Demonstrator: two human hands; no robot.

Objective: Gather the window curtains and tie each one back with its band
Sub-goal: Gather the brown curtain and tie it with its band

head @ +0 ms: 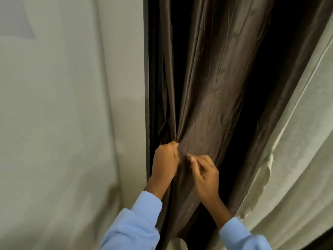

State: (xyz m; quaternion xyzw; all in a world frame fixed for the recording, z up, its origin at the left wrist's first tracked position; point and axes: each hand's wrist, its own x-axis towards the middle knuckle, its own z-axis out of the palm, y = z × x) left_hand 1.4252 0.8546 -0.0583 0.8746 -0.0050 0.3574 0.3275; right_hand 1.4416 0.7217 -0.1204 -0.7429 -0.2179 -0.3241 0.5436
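Left hand (166,156) grips gathered brown curtain (207,87), dark frame edge (146,87) just to its left; right hand (205,174) alongside, half-curled, grip cannot be told

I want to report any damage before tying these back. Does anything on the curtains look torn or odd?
Yes: the pale beige curtain on the right has a ragged flap curling off its inner edge, looking torn or frayed. The shiny brown curtain, pinched by the left hand, is only creased.
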